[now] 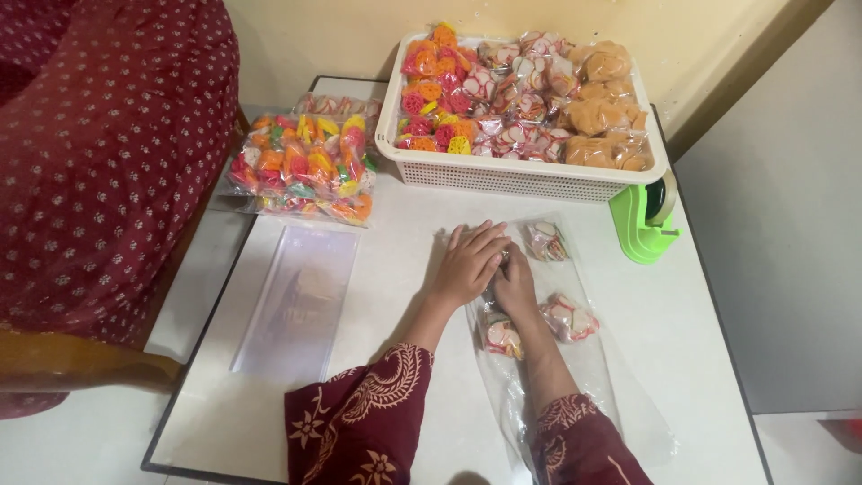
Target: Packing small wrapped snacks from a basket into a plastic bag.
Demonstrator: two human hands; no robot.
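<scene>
Clear long bag point(575, 359) round right-hand fingers point(510, 269), snack pkts beside.

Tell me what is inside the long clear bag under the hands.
Inside the clear bag lie three small snack packets, white and pink, and the right hand reaches in among them. The left hand presses on top, hiding anything beneath it.

Head-worn view, steeply down, close over the white table point(404, 269)
</scene>
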